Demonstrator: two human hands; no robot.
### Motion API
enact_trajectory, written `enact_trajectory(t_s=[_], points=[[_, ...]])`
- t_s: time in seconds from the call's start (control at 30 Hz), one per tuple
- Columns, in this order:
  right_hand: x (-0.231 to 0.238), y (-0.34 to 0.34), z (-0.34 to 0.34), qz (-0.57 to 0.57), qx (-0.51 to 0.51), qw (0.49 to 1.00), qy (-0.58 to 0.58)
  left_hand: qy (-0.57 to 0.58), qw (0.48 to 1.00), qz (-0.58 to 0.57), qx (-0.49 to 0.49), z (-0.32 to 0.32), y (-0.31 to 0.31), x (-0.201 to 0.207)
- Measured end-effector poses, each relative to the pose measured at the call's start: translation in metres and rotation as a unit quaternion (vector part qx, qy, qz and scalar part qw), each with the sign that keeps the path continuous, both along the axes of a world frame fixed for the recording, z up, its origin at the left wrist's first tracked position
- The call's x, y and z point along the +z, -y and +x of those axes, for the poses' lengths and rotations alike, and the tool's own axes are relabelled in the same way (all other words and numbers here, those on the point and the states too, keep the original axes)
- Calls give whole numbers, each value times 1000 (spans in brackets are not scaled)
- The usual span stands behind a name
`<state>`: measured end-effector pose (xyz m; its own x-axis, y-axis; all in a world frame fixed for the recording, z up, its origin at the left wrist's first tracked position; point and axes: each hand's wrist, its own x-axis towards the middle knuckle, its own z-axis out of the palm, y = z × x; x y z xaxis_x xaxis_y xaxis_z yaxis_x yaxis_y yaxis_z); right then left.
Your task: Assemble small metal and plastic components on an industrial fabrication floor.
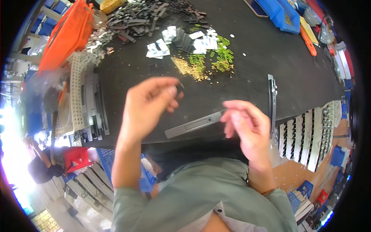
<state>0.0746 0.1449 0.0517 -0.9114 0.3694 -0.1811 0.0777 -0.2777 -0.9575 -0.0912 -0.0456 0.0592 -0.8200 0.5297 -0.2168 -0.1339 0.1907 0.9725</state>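
Observation:
My left hand (pixel 147 104) is raised over the black table, thumb and fingers pinched together. Between its fingertips is a small dark piece, too blurred to name. A long grey metal plate (pixel 197 124) with a slot and a round hole lies at a slant near the table's front edge. My right hand (pixel 249 127) has its fingers curled around the plate's right end. Beyond my hands, small gold-coloured pins (pixel 187 69) are spread in a heap, with green oblong clips (pixel 224 52) beside them.
White-and-blue pads (pixel 158 49) and a large pile of dark metal strips (pixel 143 19) lie at the back. An orange bin (pixel 67 34) stands at the left, a blue bin (pixel 284 17) far right. A long metal rail (pixel 272 102) lies at the right edge, near an orange-handled tool (pixel 308 40).

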Motion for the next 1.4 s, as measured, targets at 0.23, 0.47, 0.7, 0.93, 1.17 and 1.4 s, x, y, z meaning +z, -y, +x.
enact_trajectory(t_s=[0.23,0.47,0.7,0.93,1.17,1.4], points=[[-15,19,-6,112,44,993,23,-165,984,-29,-65,71,0,-12],[-16,24,7,195,127,973,15,-370,921,-67,-99,93,10,-23],[-17,23,10,158,135,978,9,-280,949,-31,-143,90,16,-25],[-23,32,20,-38,67,995,61,-104,983,124,-83,92,19,-26],[-43,50,47,408,291,858,113,-210,966,74,133,76,14,-4],[-79,83,23,630,251,726,-114,-491,856,-160,-19,97,-40,-28]])
